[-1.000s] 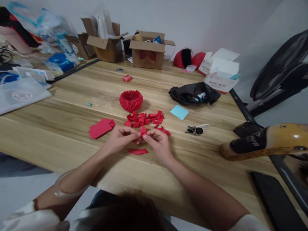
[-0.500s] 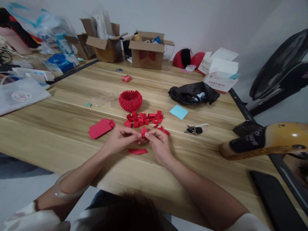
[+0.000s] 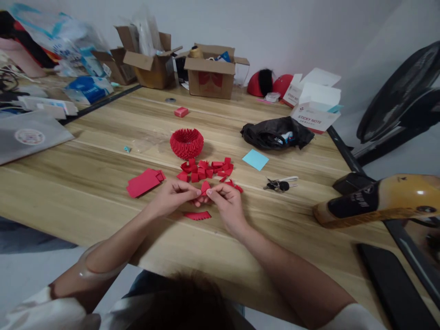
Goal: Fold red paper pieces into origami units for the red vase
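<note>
Between my two hands is a small folded piece of red paper [image 3: 205, 186], its pointed top showing above the fingertips. My left hand [image 3: 178, 195] pinches it from the left, and my right hand [image 3: 224, 198] pinches it from the right. Just beyond lie many loose folded red paper pieces [image 3: 202, 171]. Behind them stands a round red bowl [image 3: 186, 144] built of folded paper units. A stack of flat red paper slips [image 3: 143, 182] rests left of my left hand. On the near side, a row of red folded pieces [image 3: 197, 215] lies on the wood.
Around the wooden table [image 3: 103, 183] are a blue paper square [image 3: 255, 159], keys [image 3: 279, 184], a black bag [image 3: 277, 133] and a yellow bottle [image 3: 378, 199]. A dark phone [image 3: 395, 284] lies at right. Cardboard boxes [image 3: 210, 78] and a sticky-note box [image 3: 314, 110] stand at the back.
Both hands stay in nearly the same place with the red paper piece between them. Only the fingers shift slightly on it.
</note>
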